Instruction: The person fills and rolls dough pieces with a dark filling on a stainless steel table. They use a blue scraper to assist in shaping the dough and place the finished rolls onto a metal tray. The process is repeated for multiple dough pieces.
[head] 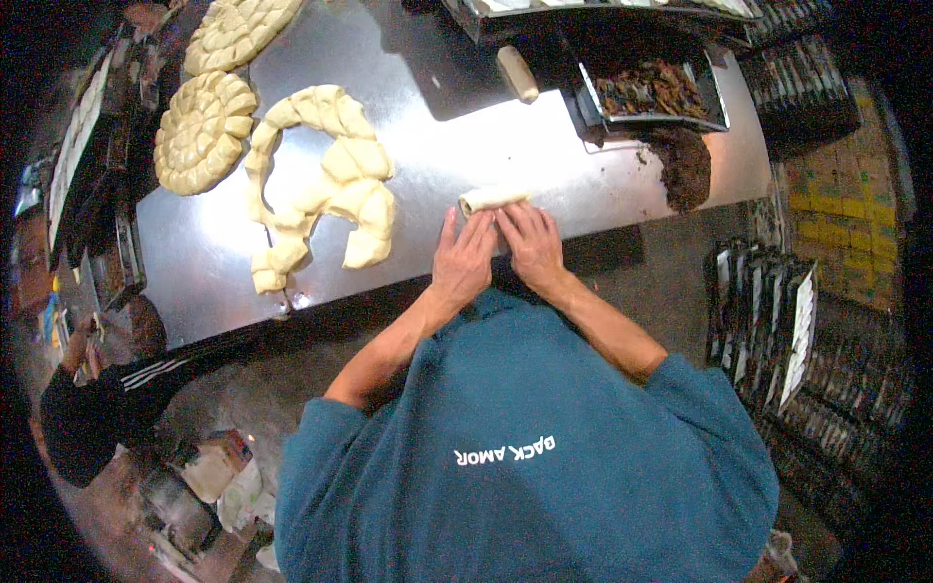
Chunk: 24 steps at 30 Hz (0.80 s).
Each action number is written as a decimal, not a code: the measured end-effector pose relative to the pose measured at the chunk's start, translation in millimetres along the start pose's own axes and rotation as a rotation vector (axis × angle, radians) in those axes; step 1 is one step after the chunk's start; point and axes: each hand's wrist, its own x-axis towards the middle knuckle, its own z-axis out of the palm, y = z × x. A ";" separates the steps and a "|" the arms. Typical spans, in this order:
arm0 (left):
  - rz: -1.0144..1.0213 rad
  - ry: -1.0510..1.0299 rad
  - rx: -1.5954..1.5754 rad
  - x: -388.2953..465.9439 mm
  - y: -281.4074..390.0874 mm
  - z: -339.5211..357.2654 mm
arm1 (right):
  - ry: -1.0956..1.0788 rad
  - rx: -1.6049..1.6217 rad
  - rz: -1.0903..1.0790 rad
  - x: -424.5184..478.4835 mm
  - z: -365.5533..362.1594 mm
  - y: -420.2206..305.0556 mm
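A small pale dough roll [496,198] lies on the metal worktable [466,153] close to its near edge. Its left end shows a spiral with a darker layer inside. My left hand [465,256] has its fingertips against the near side of the roll, its outermost finger spread beyond the left end. On the roll's right half rest the fingers of my right hand [536,240]. The two hands almost meet at the middle, and their fingertips partly hide the roll. To the left, a ring-like chain of dough lumps [357,160] lies on the metal.
A rolling pin [518,74] lies beyond the roll. At right stand a metal tray [667,120] of brown pieces and a dark brown mass [687,171]. Scored dough rounds [204,135] sit far left. Trays [758,321] are stacked right; another person [95,408] is lower left.
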 end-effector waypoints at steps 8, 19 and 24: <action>-0.012 0.081 -0.042 8.0 1.8 -5.0 | 0.008 0.013 0.035 -7.3 -7.3 -10.3; -0.637 -0.138 -0.937 -41.1 -7.7 -30.5 | 0.041 0.173 0.011 56.4 18.6 -16.8; -0.946 -0.008 -1.860 -18.0 -9.3 -37.0 | 0.038 -0.025 -0.036 87.9 20.1 -13.3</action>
